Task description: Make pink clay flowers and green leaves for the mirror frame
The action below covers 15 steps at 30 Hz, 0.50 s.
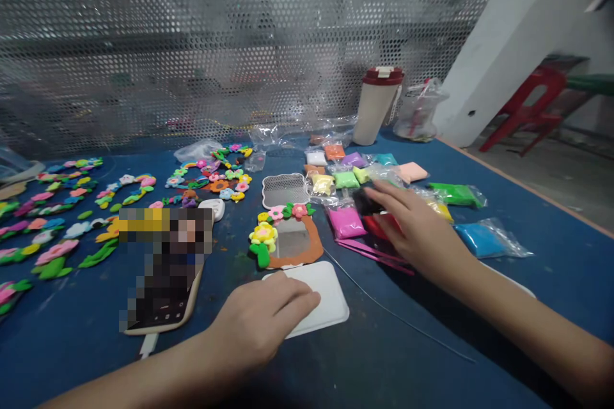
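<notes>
My left hand (263, 310) rests on a white rounded board (326, 300) near the front, its fingers bent together with nothing visible in them. To the right, my right hand (407, 217) is closed on a black packet (367, 200) above the clay bags. A red packet (381, 226) lies under its fingers, beside a pink clay bag (346, 222) and pink tools (374, 255). Between my hands stands a small mirror frame (311, 243) with brown clay and flower shapes, next to a plain mirror (286, 192).
A phone (167, 281) with a cable lies left, near many clay flower pieces (57, 252). Coloured clay bags (484, 239) spread right. A tumbler (377, 108) stands behind them. A thin wire (407, 326) crosses the blue table (384, 370).
</notes>
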Each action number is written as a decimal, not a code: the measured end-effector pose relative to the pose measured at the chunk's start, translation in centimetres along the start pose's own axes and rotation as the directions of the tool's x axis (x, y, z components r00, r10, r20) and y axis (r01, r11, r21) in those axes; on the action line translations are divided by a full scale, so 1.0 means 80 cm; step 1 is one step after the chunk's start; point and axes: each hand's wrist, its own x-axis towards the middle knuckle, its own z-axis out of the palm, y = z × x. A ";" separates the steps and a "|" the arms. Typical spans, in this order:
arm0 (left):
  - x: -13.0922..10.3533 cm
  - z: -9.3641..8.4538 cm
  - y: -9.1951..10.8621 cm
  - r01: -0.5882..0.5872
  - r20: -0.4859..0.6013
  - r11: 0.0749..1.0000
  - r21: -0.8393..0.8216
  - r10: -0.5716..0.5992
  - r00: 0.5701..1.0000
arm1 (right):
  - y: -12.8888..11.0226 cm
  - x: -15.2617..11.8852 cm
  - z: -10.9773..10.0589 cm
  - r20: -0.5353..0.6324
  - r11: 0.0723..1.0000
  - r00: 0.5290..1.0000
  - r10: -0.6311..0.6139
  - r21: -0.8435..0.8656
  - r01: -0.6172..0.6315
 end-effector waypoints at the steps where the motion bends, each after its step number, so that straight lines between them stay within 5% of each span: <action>1: 0.001 -0.002 0.001 -0.006 0.002 1.000 -0.010 0.006 1.000 | 0.008 0.001 0.004 0.001 0.996 1.000 -0.006 -0.084 0.006; 5: 0.006 -0.007 0.004 0.022 0.002 0.999 -0.024 -0.022 1.000 | 0.031 0.009 0.012 0.106 0.980 0.992 -0.069 -0.182 0.087; 15: 0.006 -0.008 0.007 0.074 0.020 0.996 -0.054 -0.073 0.997 | 0.031 0.008 0.020 0.086 0.982 0.996 -0.012 -0.189 0.028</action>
